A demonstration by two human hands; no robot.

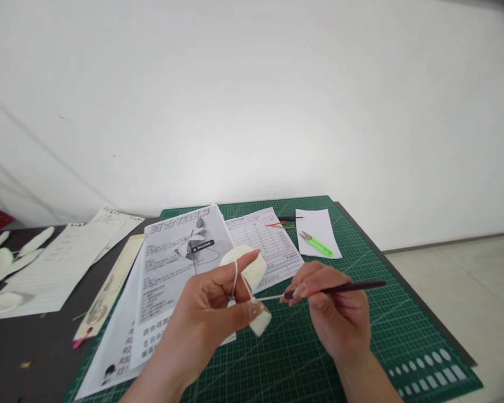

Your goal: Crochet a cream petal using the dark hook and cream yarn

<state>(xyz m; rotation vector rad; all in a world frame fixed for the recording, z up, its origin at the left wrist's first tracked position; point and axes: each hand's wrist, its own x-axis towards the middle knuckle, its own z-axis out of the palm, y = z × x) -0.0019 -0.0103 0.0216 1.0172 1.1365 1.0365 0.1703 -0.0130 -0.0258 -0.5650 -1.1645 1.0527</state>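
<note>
My left hand pinches a small white crocheted piece between thumb and fingers. A strand of white yarn loops over its raised index finger. In my right hand is a crochet hook with a dark handle, held like a pen and pointing left. Its thin metal shaft reaches the top of the crocheted piece; whether the tip is inside a stitch I cannot tell. Behind the left fingers sits a cream ball of yarn, partly covered by the hand.
Printed pattern sheets lie on the green cutting mat. Further back are a form and green thread snips on white paper. A ruler, lined sheets and white petal-shaped pieces are at left. A wall stands behind.
</note>
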